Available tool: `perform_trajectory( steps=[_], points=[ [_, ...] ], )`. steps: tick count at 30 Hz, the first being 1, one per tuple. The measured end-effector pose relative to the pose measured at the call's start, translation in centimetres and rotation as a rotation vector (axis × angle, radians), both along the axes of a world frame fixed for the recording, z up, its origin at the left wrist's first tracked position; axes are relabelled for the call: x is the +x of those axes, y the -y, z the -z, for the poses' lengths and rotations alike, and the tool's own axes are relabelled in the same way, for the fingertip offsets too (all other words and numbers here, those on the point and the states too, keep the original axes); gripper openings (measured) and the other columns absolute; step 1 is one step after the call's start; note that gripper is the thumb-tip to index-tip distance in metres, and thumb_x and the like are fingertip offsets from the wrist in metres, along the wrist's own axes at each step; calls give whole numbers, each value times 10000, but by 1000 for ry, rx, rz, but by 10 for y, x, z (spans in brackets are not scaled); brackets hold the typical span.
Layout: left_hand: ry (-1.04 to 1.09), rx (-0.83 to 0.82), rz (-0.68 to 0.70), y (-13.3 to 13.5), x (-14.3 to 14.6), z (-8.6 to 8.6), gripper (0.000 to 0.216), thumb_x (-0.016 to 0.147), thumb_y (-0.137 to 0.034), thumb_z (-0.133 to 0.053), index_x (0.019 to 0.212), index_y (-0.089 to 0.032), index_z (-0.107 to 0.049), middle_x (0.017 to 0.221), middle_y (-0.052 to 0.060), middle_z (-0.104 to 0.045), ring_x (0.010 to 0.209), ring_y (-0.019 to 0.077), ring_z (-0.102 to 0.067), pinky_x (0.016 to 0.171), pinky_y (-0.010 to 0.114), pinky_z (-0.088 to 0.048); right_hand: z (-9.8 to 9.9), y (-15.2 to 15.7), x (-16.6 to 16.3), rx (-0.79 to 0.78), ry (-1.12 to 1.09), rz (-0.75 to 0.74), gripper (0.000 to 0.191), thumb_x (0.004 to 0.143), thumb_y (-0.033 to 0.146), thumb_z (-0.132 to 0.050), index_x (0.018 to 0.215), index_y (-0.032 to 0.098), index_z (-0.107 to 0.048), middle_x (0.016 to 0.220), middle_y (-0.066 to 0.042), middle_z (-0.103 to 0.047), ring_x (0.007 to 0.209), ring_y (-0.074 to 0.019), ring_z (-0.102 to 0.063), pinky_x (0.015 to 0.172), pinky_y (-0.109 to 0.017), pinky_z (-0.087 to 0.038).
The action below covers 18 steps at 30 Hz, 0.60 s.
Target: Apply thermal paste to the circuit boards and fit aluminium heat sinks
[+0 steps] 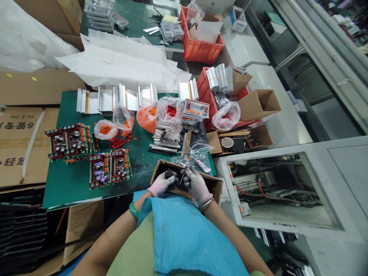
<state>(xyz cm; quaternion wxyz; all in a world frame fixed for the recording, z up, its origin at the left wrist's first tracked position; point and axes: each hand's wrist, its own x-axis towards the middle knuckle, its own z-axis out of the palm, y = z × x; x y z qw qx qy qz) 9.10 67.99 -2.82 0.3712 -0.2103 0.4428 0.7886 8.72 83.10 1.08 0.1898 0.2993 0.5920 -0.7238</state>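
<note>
My left hand (161, 184), in a pale glove, is closed around a small dark piece (170, 174) with thin prongs or ridges; its kind is unclear. Beside it my right hand (197, 186), gloved too, grips a slim, shiny metal tool (182, 178), pointing down and left; it may be tweezers, but its exact kind is too small to tell. Both hands are over an open brown cardboard box (219, 188) at the bench edge. Dark contents show in the box, partly hidden by the hands.
Circuit boards (110, 168) are stacked on the green bench (69, 191) at left. Bags of orange parts (147, 117), metal strips (165, 142) and a hammer (187, 140) lie ahead. Red crates (201, 50) stand farther back; a white cabinet (287, 191) borders the right.
</note>
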Motion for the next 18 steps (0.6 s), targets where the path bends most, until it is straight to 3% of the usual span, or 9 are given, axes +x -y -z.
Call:
perform_trajectory(
  steps=[7, 13, 18],
  points=[
    [-66, -5, -98, -6, -1, -5, 685, 391, -470, -940, 906, -118, -658, 873, 87, -666, 803, 208, -623, 785, 318, -492, 23, 19, 2, 25, 49, 89, 404, 677, 589, -615, 734, 236, -428, 615, 34, -429, 467, -89, -362, 386, -197, -316],
    [-28, -64, -162, 1, -5, 4, 696, 394, -604, -894, 826, -121, -640, 649, 8, -604, 615, 142, -568, 649, 278, -486, 5, 8, 18, 71, 28, -112, 352, 672, 480, -665, 818, 184, -541, 693, 11, -564, 513, -82, -469, 413, -176, -347],
    [15, -62, -119, 1, -5, 9, 710, 393, -668, -859, 787, -133, -609, 685, 31, -625, 670, 176, -608, 663, 293, -510, -3, -4, 24, 115, 26, -255, 289, 683, 416, -668, 778, 156, -586, 640, 13, -584, 507, -90, -493, 424, -178, -353]
  ],
)
